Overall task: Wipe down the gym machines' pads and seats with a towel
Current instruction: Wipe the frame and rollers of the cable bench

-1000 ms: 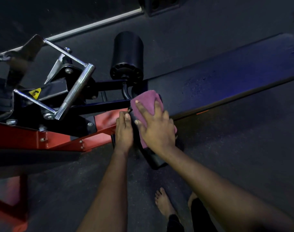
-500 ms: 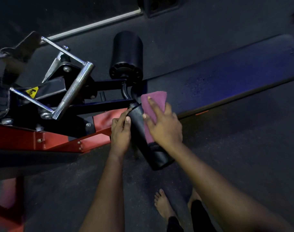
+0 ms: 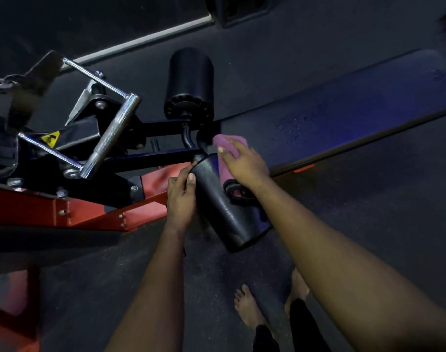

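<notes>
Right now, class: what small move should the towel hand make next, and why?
Probably slide the right hand and towel down the pad toward its near end: the towel sits at the far end, the near part is bare, and the left hand holds it.

Bare left forearm (image 3: 153, 288) and right forearm (image 3: 344, 250), bare left hand (image 3: 181, 196) and right hand (image 3: 244, 163), short pale nails, bare feet (image 3: 250, 308), black trouser legs (image 3: 303, 323) ending at ankles

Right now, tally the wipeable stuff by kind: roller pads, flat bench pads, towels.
Roller pads: 2 (near roller pad, far roller pad)
Flat bench pad: 1
Towel: 1
Total: 4
</notes>
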